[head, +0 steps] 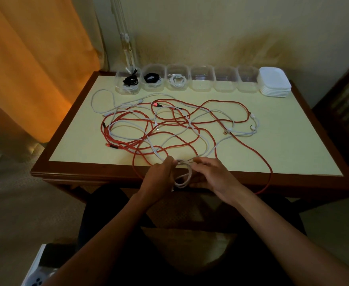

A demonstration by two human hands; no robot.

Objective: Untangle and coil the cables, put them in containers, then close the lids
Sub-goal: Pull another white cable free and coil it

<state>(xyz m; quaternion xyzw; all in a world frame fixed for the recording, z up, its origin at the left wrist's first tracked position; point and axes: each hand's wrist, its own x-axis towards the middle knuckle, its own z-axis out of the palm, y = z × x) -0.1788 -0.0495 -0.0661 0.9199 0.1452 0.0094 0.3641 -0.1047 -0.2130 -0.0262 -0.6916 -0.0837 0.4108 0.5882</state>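
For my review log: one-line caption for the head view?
Both hands coil a white cable at the table edge, red-and-white tangle behind.

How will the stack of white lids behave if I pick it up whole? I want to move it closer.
The stack of white lids looks thin and plastic, so probably light. The lids sit loosely nested, so the upper ones may slide or fan apart if tilted. Gripping the bottom lid seems safest.

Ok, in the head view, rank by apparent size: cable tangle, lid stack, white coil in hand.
1. Cable tangle, largest by far.
2. and 3. Lid stack and white coil look alike; the coil is nearer the camera, so unranked.
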